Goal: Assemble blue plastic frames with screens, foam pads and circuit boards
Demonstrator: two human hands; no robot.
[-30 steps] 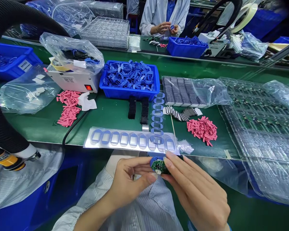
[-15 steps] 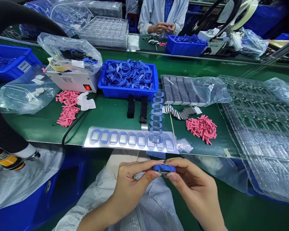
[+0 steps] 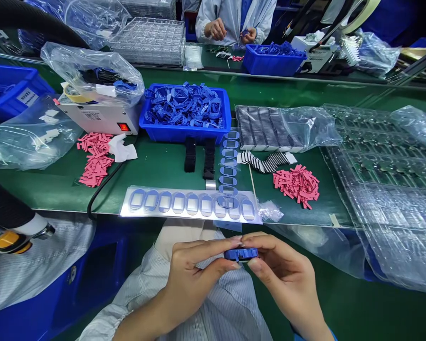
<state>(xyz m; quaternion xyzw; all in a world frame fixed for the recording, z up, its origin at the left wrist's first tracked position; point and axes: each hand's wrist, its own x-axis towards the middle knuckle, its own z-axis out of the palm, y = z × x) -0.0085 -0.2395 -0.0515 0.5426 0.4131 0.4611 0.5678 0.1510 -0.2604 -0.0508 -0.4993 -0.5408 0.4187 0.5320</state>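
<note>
Since a moment ago the blue plastic frame [image 3: 241,254] has turned edge-on, clamped level between the fingertips of the left hand [image 3: 195,279] and right hand [image 3: 284,274], steadied at both ends, just below the worktop's [image 3: 156,175] front edge.

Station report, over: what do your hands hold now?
Left hand, right hand pinching blue plastic frame at its ends. Sheet of blue rings ahead, untouched.

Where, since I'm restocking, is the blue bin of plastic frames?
In the head view, the blue bin sits mid-bench, just right of the white benchtop machine and directly behind the two black strips.
</note>
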